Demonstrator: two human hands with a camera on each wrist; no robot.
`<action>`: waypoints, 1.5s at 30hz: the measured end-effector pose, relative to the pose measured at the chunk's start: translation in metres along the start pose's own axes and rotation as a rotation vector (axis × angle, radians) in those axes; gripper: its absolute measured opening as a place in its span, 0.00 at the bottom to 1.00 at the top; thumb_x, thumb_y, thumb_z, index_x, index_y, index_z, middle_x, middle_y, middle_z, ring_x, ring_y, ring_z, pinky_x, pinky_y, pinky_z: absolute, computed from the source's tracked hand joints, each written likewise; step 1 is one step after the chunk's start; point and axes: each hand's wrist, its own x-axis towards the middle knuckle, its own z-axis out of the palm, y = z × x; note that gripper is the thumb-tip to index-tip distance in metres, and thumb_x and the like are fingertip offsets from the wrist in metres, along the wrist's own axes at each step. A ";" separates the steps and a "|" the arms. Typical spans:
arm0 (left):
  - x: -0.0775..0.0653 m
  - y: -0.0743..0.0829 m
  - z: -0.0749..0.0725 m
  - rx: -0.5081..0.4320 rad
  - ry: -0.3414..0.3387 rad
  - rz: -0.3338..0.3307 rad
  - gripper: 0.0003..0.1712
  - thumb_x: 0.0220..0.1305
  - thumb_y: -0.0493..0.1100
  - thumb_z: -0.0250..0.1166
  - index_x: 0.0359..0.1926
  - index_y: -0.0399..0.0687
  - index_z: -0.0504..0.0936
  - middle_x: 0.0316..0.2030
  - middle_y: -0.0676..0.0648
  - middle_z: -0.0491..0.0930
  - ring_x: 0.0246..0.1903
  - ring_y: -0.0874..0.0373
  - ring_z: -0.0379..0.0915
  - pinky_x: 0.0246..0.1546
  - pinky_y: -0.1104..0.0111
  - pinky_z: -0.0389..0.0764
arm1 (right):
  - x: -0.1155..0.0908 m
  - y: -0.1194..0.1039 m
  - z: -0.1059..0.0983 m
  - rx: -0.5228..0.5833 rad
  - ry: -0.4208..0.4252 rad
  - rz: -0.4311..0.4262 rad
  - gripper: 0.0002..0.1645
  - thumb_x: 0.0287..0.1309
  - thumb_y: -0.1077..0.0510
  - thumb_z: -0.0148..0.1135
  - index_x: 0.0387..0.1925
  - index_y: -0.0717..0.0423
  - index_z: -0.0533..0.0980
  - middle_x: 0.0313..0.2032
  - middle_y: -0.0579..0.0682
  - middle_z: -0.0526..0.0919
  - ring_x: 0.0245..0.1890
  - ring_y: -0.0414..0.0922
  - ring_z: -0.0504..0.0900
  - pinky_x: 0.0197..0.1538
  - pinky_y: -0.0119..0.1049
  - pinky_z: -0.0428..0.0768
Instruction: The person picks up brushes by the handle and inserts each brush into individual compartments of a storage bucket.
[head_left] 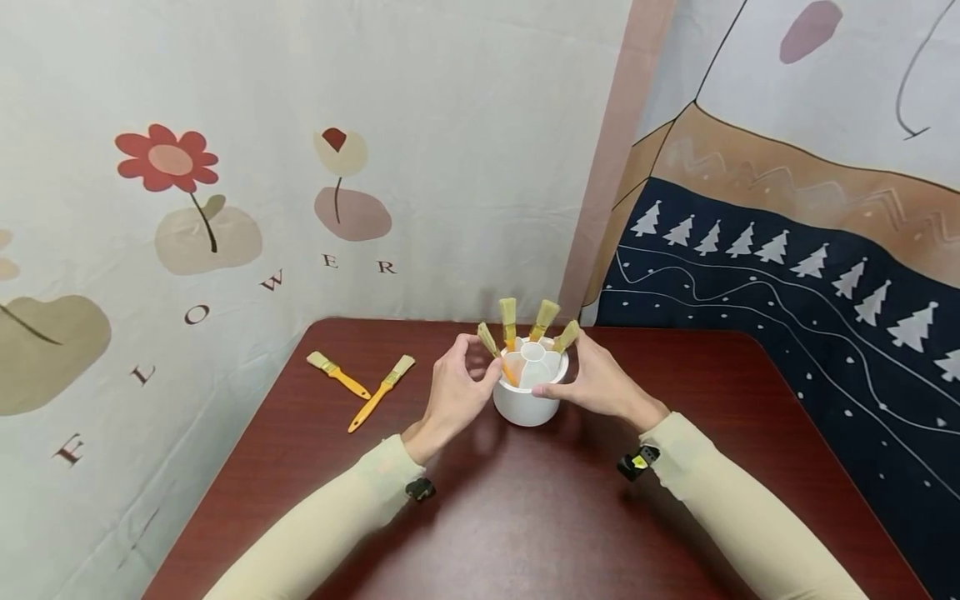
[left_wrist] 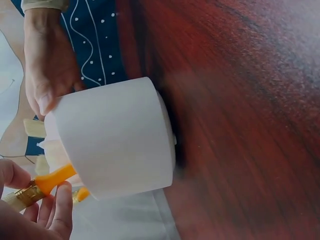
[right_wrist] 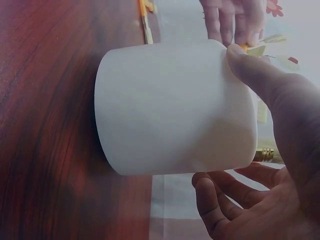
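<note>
A white round holder with compartments [head_left: 527, 408] stands on the table. My left hand [head_left: 459, 385] is at its left side and pinches a paintbrush by the top of its orange handle [left_wrist: 56, 178], just below the metal ferrule. The brush's bristles point up and its handle runs down into a left compartment. My right hand [head_left: 606, 387] grips the holder from the right, its thumb [right_wrist: 250, 67] on the near rim and its fingers round the far side. Three other paintbrushes, among them one at the back [head_left: 508, 313], lean bristles-up in the compartments.
Two more orange-handled brushes lie on the dark red table [head_left: 480, 525] to the left: one at the back [head_left: 341, 377] and one nearer [head_left: 382, 393], their handle ends close together. A printed cloth [head_left: 480, 167] hangs behind the table's far edge.
</note>
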 end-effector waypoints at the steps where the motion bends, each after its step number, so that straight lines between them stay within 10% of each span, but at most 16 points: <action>1: 0.000 -0.001 0.001 0.003 -0.006 -0.002 0.20 0.76 0.34 0.76 0.63 0.35 0.82 0.55 0.34 0.94 0.51 0.43 0.96 0.52 0.62 0.97 | -0.001 0.000 0.000 -0.005 0.004 0.001 0.63 0.55 0.35 0.93 0.80 0.52 0.67 0.70 0.54 0.84 0.68 0.54 0.88 0.73 0.60 0.88; 30: 0.004 -0.015 -0.008 0.135 -0.079 -0.088 0.22 0.79 0.40 0.73 0.68 0.39 0.82 0.57 0.38 0.93 0.55 0.44 0.93 0.53 0.53 0.96 | -0.006 -0.009 0.011 -0.051 0.068 0.020 0.68 0.54 0.33 0.93 0.84 0.55 0.65 0.75 0.58 0.79 0.75 0.57 0.82 0.76 0.63 0.85; 45: 0.002 -0.034 -0.041 0.248 -0.098 -0.037 0.22 0.78 0.41 0.75 0.68 0.40 0.85 0.57 0.39 0.91 0.53 0.44 0.92 0.58 0.47 0.94 | -0.009 -0.014 0.019 -0.055 0.111 0.066 0.69 0.53 0.29 0.92 0.80 0.59 0.65 0.72 0.60 0.77 0.73 0.58 0.81 0.75 0.64 0.86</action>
